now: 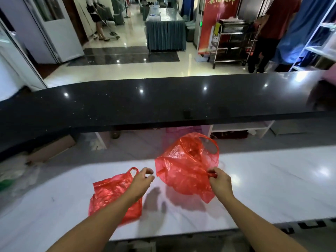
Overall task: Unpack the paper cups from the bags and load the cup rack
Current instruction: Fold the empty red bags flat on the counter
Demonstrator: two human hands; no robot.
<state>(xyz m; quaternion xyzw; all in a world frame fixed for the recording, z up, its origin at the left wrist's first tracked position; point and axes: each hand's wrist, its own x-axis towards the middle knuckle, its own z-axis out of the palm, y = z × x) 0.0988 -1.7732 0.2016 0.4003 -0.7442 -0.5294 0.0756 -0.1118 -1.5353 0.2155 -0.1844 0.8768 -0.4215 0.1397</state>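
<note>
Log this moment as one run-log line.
right hand: pinches handle of lifted red bag | left hand: holds nothing | second red bag: flat on white counter

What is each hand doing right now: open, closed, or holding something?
Left hand: open, loosely curled, holding nothing.
Right hand: closed, pinching the handle of the lifted red bag.

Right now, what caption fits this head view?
Right hand pinches the raised red bag; left hand hovers by the flat red bag on a counter.
</note>
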